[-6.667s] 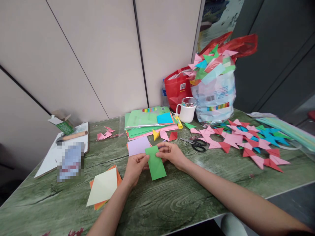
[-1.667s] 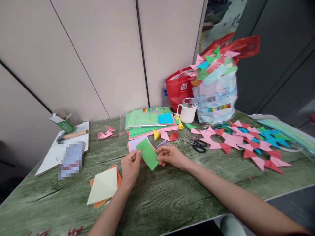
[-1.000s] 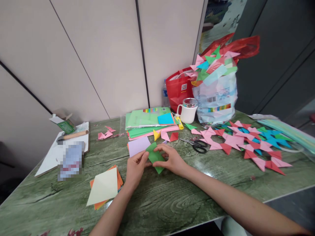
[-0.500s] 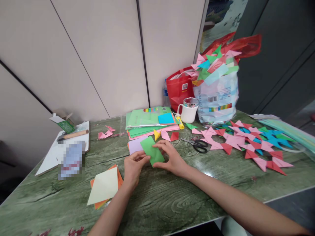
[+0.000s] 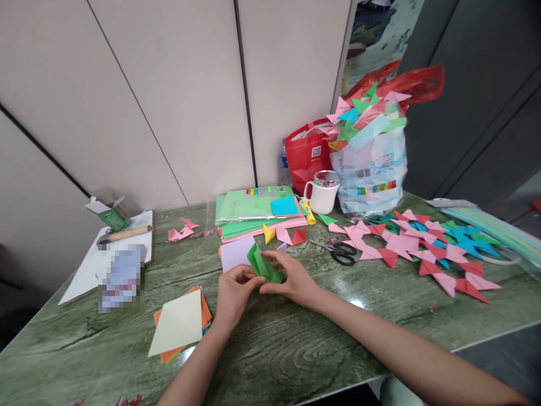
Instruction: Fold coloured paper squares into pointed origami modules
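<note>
Head view: the left hand (image 5: pixel 234 290) and right hand (image 5: pixel 293 280) sit close together over the middle of the surface (image 5: pixel 296 349), each pinching the green paper (image 5: pixel 264 265), which stands half folded and tilted between their fingertips. A purple sheet (image 5: pixel 234 252) lies just behind it, scissors (image 5: pixel 339 251) to the right, a cream sheet (image 5: pixel 177 321) to the left

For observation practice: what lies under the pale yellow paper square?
Orange paper sheets poke out beneath the pale yellow paper square at its right and lower edges; how many is hidden.
</note>
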Motion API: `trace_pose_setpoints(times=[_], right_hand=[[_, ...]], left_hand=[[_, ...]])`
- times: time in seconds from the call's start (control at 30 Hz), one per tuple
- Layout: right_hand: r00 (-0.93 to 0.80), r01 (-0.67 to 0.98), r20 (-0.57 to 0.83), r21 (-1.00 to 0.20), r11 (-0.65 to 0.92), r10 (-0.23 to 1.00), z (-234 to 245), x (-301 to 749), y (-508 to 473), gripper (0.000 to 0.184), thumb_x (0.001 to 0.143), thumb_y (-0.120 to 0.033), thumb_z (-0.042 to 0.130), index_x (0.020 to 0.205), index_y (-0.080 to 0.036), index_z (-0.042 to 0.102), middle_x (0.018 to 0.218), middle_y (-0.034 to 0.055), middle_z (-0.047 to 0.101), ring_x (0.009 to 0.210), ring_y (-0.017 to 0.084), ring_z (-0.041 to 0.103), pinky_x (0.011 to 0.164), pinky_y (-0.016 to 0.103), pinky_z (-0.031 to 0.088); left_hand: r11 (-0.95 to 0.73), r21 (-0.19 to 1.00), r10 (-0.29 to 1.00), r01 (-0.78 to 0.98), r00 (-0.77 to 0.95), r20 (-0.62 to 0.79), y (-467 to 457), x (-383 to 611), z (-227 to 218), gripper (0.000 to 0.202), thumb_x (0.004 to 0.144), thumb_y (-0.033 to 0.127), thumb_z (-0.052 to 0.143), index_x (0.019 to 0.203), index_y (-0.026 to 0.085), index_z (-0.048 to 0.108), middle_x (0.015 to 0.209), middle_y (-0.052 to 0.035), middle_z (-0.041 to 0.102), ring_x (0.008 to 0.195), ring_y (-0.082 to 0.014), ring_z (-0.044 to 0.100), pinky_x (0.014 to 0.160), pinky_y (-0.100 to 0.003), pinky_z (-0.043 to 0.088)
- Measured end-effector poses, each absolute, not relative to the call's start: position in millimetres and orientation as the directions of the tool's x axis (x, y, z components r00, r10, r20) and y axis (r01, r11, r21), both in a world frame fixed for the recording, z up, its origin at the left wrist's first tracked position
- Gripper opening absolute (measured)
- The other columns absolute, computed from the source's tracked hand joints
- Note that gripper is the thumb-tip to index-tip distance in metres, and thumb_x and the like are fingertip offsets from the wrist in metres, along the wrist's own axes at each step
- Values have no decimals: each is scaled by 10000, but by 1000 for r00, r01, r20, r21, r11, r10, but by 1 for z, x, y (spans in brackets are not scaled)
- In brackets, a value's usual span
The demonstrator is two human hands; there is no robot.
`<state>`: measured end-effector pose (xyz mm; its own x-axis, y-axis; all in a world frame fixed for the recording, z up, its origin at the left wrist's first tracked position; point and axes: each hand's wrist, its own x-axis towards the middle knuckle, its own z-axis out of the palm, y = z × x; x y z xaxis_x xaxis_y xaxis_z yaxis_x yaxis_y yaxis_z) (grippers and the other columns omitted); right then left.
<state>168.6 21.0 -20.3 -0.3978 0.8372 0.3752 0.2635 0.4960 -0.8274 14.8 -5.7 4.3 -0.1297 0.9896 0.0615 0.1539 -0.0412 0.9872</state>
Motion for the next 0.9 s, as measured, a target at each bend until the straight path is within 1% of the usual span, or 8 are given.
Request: trace_pose_setpoints(times=[0.27, 0.4, 0.5, 0.6, 0.67, 0.73, 0.8, 0.9], right_hand=[[-453, 47, 258, -949, 312, 853, -23, 167, 21, 734, 571, -309, 765, 1206, -183, 419, 1135, 111, 565, 1069, 232, 538, 936, 384, 416], [-479, -158, 295, -955, 249, 827, -20, 167, 23, 562, 667, -204, 676, 1174, -208, 435, 1147, 84, 558, 1063, 193, 542, 932, 356, 422], [-456, -245, 294, -949, 199, 840, -21, 168, 28, 455, 701, -168, 608, 1135, -206, 478, 1090, 59, 592, 1000, 171, 571, 894, 334, 439], [-395, -191, 216, -970, 150, 893, -24, 168, 31, 299, 702, -214, 605, 997, -168, 579, 907, 34, 652, 849, 174, 611, 787, 322, 477], [-375, -162, 158, -981, 103, 913, -25, 169, 31, 218, 698, -280, 621, 870, -145, 628, 800, 21, 662, 756, 178, 613, 709, 315, 489], [-368, -178, 117, -983, 54, 922, -24, 169, 30, 232, 671, -342, 651, 780, -137, 643, 744, 12, 660, 701, 177, 606, 667, 312, 490], [-353, -209, 89, -978, 15, 931, -23, 170, 29, 266, 635, -385, 680, 729, -138, 645, 701, 3, 655, 661, 174, 599, 644, 313, 489], [-326, -228, 40, -973, -38, 944, -22, 172, 30, 292, 598, -416, 702, 682, -142, 642, 635, -5, 640, 616, 170, 595, 618, 314, 486]], left_hand=[[-35, 985, 997, 170, -55, 45, -8, 18, 5, 26, 545, 163, 679, 538, 151, 657, 540, 12, 635, 520, -116, 539, 546, -222, 431], [-68, 985, 997, 159, -20, 72, -5, 17, 2, 64, 608, 205, 647, 626, 144, 652, 585, 4, 634, 554, -127, 557, 570, -234, 452], [-177, 970, 983, 167, -24, 184, -3, 15, -4, 143, 664, 206, 599, 791, 148, 631, 723, -15, 644, 679, -147, 589, 644, -253, 470], [-224, 949, 969, 220, -54, 241, -1, 13, -9, 237, 671, 178, 581, 907, 151, 593, 812, -34, 645, 753, -167, 596, 691, -284, 473], [-214, 927, 967, 307, -67, 246, -2, 13, -9, 193, 668, 199, 593, 851, 143, 619, 795, -43, 654, 747, -182, 592, 697, -301, 469], [-188, 921, 971, 342, -76, 226, -2, 14, -6, 121, 655, 225, 616, 737, 140, 643, 751, -44, 666, 749, -200, 594, 709, -314, 466], [-145, 941, 982, 305, -74, 176, -3, 14, -4, 107, 653, 241, 626, 670, 139, 655, 703, -41, 674, 725, -207, 599, 693, -314, 470], [-68, 989, 997, 128, -20, 71, -3, 12, -2, 158, 661, 247, 630, 753, 134, 690, 730, -45, 698, 699, -203, 610, 675, -315, 480]])
